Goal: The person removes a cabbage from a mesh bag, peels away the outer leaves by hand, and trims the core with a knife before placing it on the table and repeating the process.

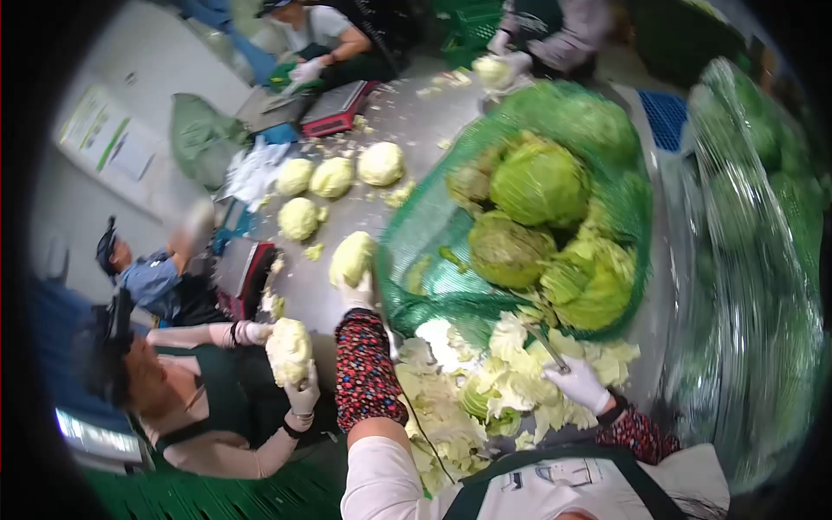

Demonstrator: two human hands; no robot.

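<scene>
Stretched forward over the metal table, my left hand (356, 292) in a white glove grips a pale trimmed cabbage (352, 256). My right hand (577, 384), also gloved, is closed around a knife (551, 351) whose blade points up and to the left. Below and around that hand lies a heap of stripped cabbage leaves (511, 364). Just beyond the heap is an open green mesh bag (433, 234) with several untrimmed cabbages, among them a large green cabbage (539, 184) and a browned cabbage (510, 250).
Several trimmed cabbages (332, 178) sit on the table (416, 130) at the left, near red scales (338, 107). A co-worker (234, 390) on my left holds another trimmed cabbage (289, 351). Other people work at the far side. Plastic-wrapped cabbages (745, 260) stand on the right.
</scene>
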